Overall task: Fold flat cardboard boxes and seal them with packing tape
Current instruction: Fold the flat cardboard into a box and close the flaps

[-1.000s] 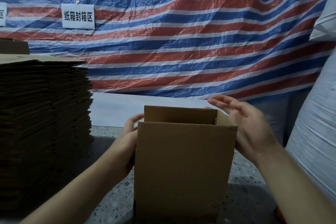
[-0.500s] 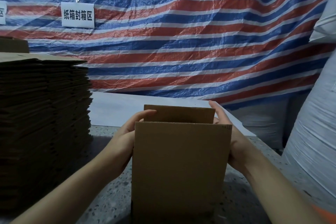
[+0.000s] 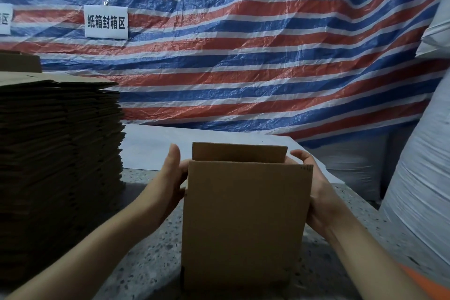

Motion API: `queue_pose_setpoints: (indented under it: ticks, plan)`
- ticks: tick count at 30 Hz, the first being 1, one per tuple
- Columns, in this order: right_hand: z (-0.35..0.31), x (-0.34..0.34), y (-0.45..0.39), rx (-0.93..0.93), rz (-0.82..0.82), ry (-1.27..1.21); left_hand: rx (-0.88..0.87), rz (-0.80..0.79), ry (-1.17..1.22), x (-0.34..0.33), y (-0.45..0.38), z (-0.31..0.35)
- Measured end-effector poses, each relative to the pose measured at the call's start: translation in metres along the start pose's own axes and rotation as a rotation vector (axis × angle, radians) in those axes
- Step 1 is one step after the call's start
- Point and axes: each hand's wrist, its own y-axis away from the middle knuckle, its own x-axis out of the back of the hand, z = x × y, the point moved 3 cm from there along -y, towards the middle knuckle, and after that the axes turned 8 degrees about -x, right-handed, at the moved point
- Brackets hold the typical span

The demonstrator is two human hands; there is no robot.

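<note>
Both hands have closed in: the left hand [image 3: 170,178] and right hand [image 3: 316,192] now clasp the cardboard box [image 3: 243,221] standing upright on the worktop [image 3: 151,258], squared, its top flaps unfolded, untaped.

Both forearms are bare from the lower edge of the frame up to the wrists, with no watch, band or glove on either. The left hand [image 3: 171,178] and right hand [image 3: 316,192] carry no rings that show. At the lower right corner of the frame sits a patch of orange fabric [image 3: 428,284], possibly clothing.
</note>
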Motion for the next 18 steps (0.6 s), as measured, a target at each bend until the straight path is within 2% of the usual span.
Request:
queue_pose_setpoints:
  ticks: [2, 5, 10, 12, 16, 18]
  plan:
    - [0.0, 0.0, -0.001, 0.015, -0.011, -0.008, -0.018, -0.126, -0.024, 0.005, 0.003, 0.001]
    - [0.0, -0.002, 0.001, 0.042, -0.04, 0.025, -0.003, -0.175, -0.083, 0.009, 0.006, 0.004]
    - [0.001, -0.002, 0.003, 0.01, -0.127, -0.058, -0.009, 0.019, -0.012, 0.002, 0.0, 0.001]
    - [0.002, -0.005, 0.005, -0.018, -0.152, -0.052, -0.021, 0.066, 0.038, 0.001, -0.001, -0.003]
    - [-0.002, -0.008, 0.008, -0.048, -0.242, -0.207, -0.011, 0.149, 0.123, 0.004, -0.003, -0.005]
    - [-0.003, -0.009, 0.01, -0.046, -0.24, -0.169, -0.053, 0.178, 0.129, 0.005, -0.003, -0.005]
